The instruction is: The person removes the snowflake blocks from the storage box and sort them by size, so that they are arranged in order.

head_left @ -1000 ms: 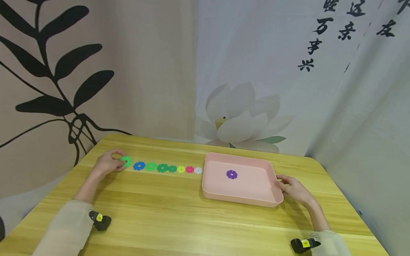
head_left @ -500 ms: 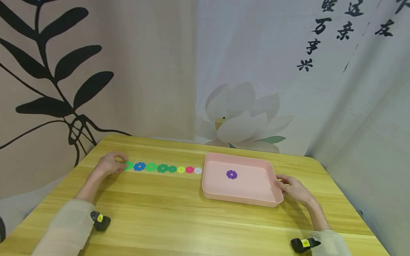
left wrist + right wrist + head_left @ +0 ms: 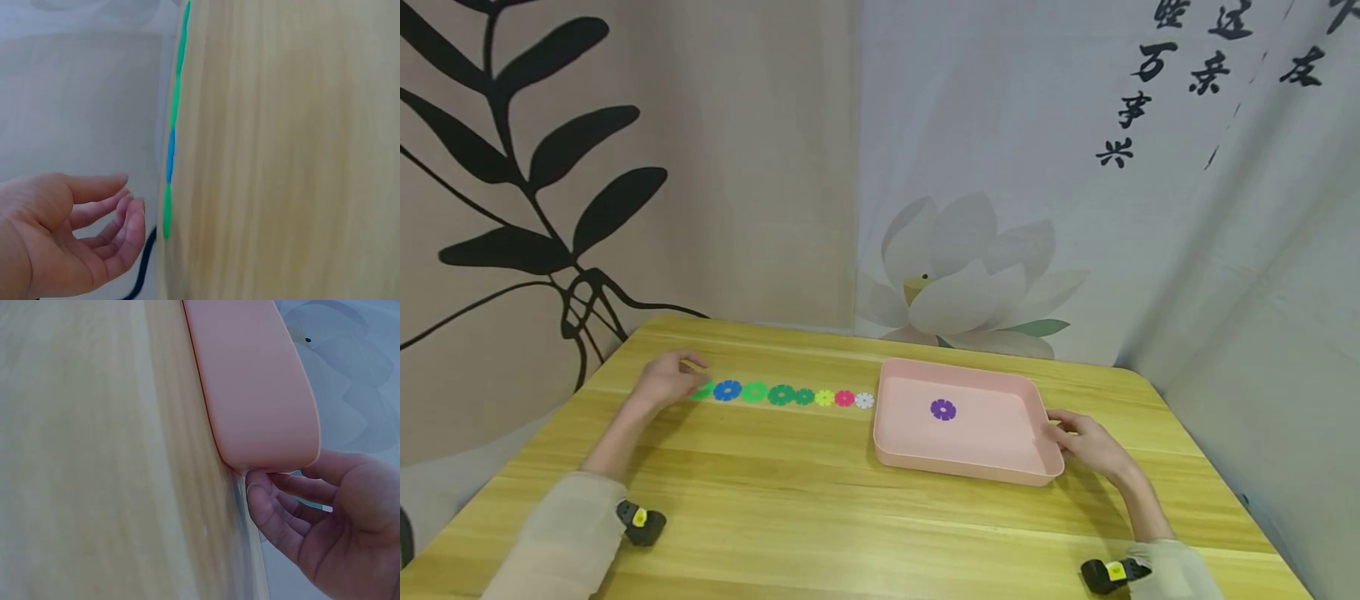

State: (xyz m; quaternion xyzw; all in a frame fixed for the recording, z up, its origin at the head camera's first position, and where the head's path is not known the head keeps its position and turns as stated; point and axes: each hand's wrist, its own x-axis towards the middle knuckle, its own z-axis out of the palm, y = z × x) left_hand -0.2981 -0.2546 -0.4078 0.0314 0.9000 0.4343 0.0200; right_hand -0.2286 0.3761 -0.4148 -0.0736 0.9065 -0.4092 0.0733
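My left hand hovers just above the left end of a row of flower-shaped plastic discs, its fingers loosely curved with nothing between them. Partly behind its fingertips lies a light green disc, which in the left wrist view appears edge-on as a green strip apart from the fingers. Right beside it is a blue disc. On the other side, my right hand holds the right wall of a pink tray, also seen from its end in the right wrist view. One purple disc lies inside the tray.
The row continues rightward with a light green disc, a dark green disc, a smaller dark green one, a yellow disc, a pink disc and a white disc close to the tray. A curtain hangs behind the wooden table.
The light green disc in my left hand went down onto the table at the row's left end, and the hand let go and rose slightly. My right hand and the tray stayed put.
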